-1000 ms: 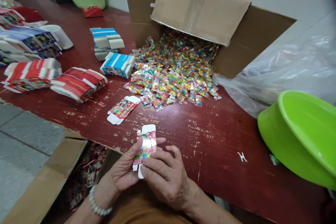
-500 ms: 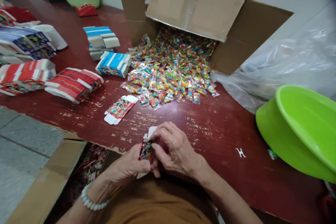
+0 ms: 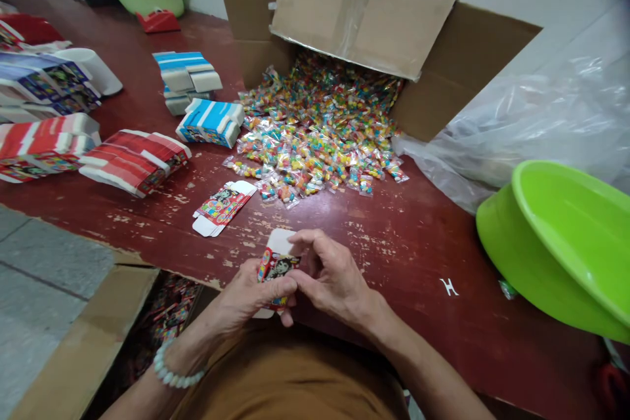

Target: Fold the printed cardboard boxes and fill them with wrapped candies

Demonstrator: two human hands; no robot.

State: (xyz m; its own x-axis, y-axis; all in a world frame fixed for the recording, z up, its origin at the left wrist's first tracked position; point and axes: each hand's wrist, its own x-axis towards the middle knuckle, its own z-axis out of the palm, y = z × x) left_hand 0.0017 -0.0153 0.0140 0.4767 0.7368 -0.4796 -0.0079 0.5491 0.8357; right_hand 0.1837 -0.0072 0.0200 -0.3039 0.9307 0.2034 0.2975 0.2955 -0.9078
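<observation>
The left hand (image 3: 246, 295) grips 1 small carton (image 3: 278, 267), the right hand (image 3: 338, 279) at its edge.

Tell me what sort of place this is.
Likely a small packing workshop: packets of what look like sweets spill from a large cardboard box, and bundles of flat cartons lie on the worn red table.
</observation>
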